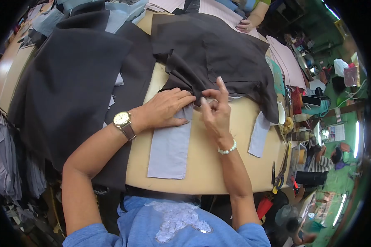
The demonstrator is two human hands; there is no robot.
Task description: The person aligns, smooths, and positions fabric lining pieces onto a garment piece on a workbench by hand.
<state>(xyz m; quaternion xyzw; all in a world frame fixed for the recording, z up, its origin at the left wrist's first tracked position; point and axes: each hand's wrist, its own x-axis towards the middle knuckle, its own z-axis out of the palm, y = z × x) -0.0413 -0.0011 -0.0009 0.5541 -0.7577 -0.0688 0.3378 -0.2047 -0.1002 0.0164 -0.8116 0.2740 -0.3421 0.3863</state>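
Observation:
A dark trouser piece [235, 53] lies spread on the table with a bunched fold at its near edge. From that fold a light grey pocket lining [169, 158] hangs toward me. My left hand [169, 108], with a watch on its wrist, rests on the lining's top and the fold, fingers laid out and thumb apart. Just right of the fold is my right hand [216, 107], wearing a bead bracelet. Its index finger points up and its other fingers are curled, with a gap to the thumb; nothing shows in it. A second lining strip [259, 133] sticks out at the right.
Large dark fabric pieces [78, 78] cover the table's left side. Scissors [279, 181] lie at the right edge, near a cluttered shelf with a phone [311, 101]. Another person's hand [245, 26] is at the far side, by striped pink fabric [284, 61].

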